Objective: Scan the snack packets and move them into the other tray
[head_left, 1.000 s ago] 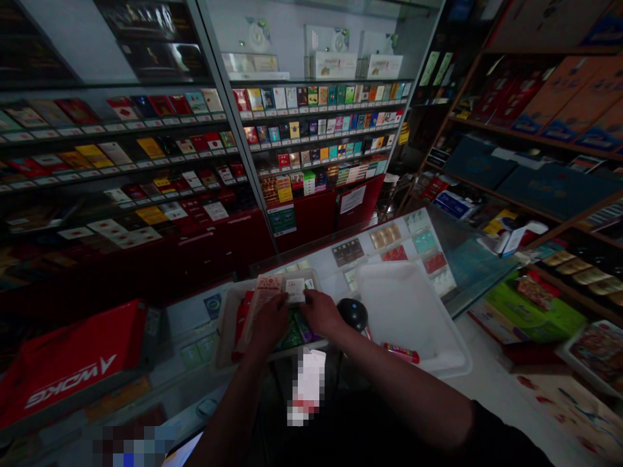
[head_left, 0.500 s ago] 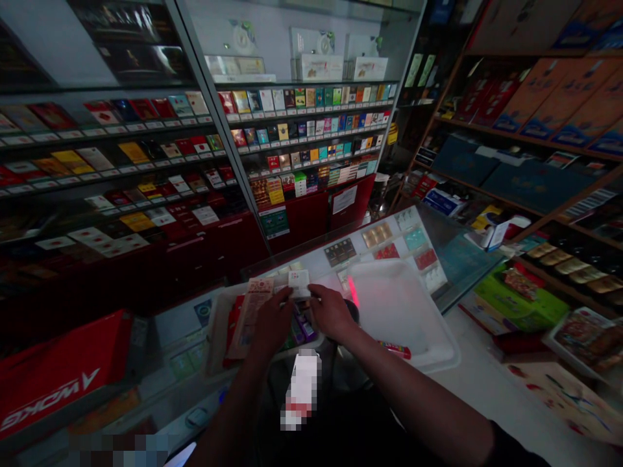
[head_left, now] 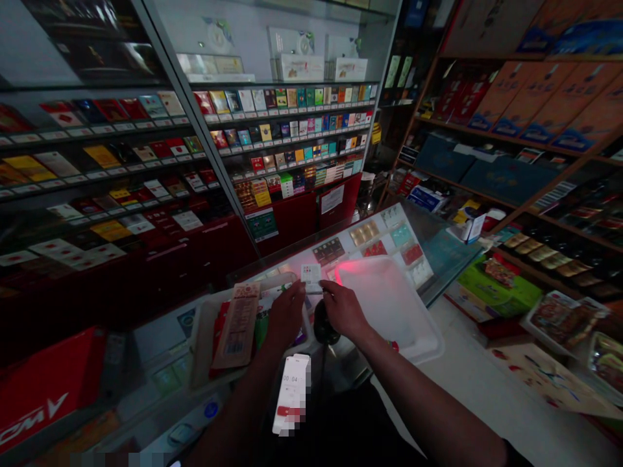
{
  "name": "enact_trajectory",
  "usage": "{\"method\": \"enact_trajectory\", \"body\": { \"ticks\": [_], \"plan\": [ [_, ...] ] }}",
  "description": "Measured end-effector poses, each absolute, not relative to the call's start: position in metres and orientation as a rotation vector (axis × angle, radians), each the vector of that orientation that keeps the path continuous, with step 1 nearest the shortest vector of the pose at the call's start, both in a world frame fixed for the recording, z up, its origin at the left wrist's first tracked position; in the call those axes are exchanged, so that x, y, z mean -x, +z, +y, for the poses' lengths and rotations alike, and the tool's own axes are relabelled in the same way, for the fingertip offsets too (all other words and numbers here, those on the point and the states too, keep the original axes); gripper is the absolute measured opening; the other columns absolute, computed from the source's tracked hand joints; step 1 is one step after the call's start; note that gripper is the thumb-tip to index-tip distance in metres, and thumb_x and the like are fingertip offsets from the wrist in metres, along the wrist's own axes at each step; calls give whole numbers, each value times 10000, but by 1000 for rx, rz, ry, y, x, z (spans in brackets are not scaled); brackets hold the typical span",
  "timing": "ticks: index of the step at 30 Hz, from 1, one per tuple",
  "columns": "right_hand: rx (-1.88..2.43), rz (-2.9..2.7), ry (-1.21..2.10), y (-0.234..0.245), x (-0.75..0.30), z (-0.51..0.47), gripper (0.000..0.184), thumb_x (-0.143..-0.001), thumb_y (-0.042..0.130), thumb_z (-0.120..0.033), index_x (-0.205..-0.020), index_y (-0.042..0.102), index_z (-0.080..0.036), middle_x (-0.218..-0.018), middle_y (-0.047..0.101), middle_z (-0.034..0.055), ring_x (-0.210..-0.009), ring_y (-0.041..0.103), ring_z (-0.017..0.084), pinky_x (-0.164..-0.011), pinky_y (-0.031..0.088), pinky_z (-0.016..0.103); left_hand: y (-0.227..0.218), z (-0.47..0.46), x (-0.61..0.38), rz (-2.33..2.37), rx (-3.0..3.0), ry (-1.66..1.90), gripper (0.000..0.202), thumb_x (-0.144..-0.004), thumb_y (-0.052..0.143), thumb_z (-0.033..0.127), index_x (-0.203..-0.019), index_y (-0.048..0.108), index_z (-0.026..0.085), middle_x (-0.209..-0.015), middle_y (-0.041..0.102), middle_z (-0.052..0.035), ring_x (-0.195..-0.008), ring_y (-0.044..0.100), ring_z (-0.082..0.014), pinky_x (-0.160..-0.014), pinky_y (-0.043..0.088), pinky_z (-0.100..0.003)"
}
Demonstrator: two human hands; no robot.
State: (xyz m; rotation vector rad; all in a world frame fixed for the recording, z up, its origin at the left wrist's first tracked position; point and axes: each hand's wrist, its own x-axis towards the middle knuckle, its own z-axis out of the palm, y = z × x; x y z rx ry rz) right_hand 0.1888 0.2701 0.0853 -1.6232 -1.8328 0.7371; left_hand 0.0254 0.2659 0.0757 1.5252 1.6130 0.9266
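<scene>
A small white box [head_left: 310, 274] with printed marks is pinched between the fingertips of both hands. My left hand [head_left: 288, 312] grips its left edge, above the right side of a white bin [head_left: 198, 353]. On the opposite edge my right hand [head_left: 343, 307] is closed, beside a black rounded device [head_left: 325, 324], perhaps a scanner. In the bin lie a long beige packet [head_left: 239, 324], a red packet and a green one, partly covered by my left forearm. A red glow falls on the near-left corner area of a white tray [head_left: 428, 337].
A red tube [head_left: 393, 346] shows by my right forearm in the tray. A lit phone [head_left: 291, 392] lies below my hands. A red box [head_left: 53, 383] stands at left on the glass counter. Shelves of small packs [head_left: 287, 97] line the back; cartons [head_left: 549, 104] fill the right shelves.
Both hands have moved slightly right with the white box, whose printed face is now tilted differently. The view has turned a little right. My right forearm now covers most of the red tube.
</scene>
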Motion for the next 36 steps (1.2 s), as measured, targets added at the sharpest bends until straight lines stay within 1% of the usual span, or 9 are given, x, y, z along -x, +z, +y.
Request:
{"method": "enact_trajectory", "body": {
  "ticks": [5, 8, 13, 17, 23, 26, 31, 33, 36],
  "plan": [
    [1644, -1792, 716, 78, -204, 272, 420, -918, 449, -165, -1273, 674, -142, -1272, 690, 101, -1170, 650, 206, -1074, 448, 329, 71, 272, -40, 1562, -1571, 912, 484, -998, 341, 429, -1259, 661, 176, -1348, 651, -84, -1297, 561, -209, -1144, 372, -374],
    [1665, -1778, 703, 74, -211, 273, 417, -915, 451, -164, -1263, 680, -152, -1276, 689, 96, -1169, 651, 205, -1079, 446, 336, 68, 276, -47, 1565, -1559, 901, 476, -995, 344, 418, -1255, 666, 181, -1359, 643, -88, -1298, 561, -210, -1137, 387, -372],
    [1710, -1730, 689, 66, -220, 273, 413, -906, 454, -169, -1243, 692, -160, -1231, 712, 86, -1122, 673, 204, -1047, 471, 334, 59, 284, -56, 1501, -1593, 877, 464, -987, 348, 401, -1239, 682, 201, -1329, 666, -61, -1286, 572, -196, -1128, 402, -358],
    [1741, -1704, 687, 61, -226, 272, 415, -908, 442, -167, -1235, 698, -150, -1222, 715, 95, -1109, 678, 204, -1040, 474, 328, 56, 288, -62, 1462, -1556, 879, 485, -995, 328, 409, -1199, 705, 182, -1298, 684, -74, -1277, 581, -193, -1139, 391, -362],
    [1781, -1705, 696, 56, -231, 268, 414, -913, 436, -160, -1230, 701, -140, -1221, 716, 97, -1106, 681, 206, -1047, 467, 331, 53, 288, -67, 1459, -1565, 811, 461, -992, 326, 345, -1165, 717, 173, -1289, 688, -85, -1275, 585, -198, -1134, 396, -365],
    [1793, -1728, 691, 53, -232, 266, 409, -924, 431, -161, -1233, 699, -136, -1228, 712, 104, -1105, 680, 206, -1038, 467, 325, 49, 288, -68, 1471, -1580, 770, 466, -992, 318, 338, -1164, 719, 174, -1294, 686, -82, -1282, 581, -199, -1133, 395, -363],
    [1747, -1776, 679, 49, -234, 263, 400, -947, 406, -162, -1189, 724, -186, -1216, 720, 73, -1100, 678, 198, -1013, 474, 311, 44, 288, -71, 1454, -1522, 786, 494, -997, 307, 384, -1159, 724, 177, -1214, 724, -78, -1228, 614, -206, -1101, 426, -372],
    [1778, -1743, 684, 48, -233, 263, 406, -935, 415, -150, -1212, 712, -163, -1229, 714, 80, -1110, 675, 196, -1028, 466, 302, 45, 288, -72, 1459, -1539, 781, 494, -996, 311, 383, -1164, 721, 166, -1242, 712, -87, -1243, 605, -213, -1112, 414, -377],
    [1838, -1710, 693, 47, -233, 265, 423, -918, 431, -133, -1257, 684, -109, -1249, 702, 104, -1133, 667, 200, -1053, 448, 290, 45, 289, -72, 1446, -1605, 755, 473, -985, 318, 316, -1178, 711, 135, -1282, 690, -105, -1269, 589, -212, -1139, 386, -367]
  ]
}}
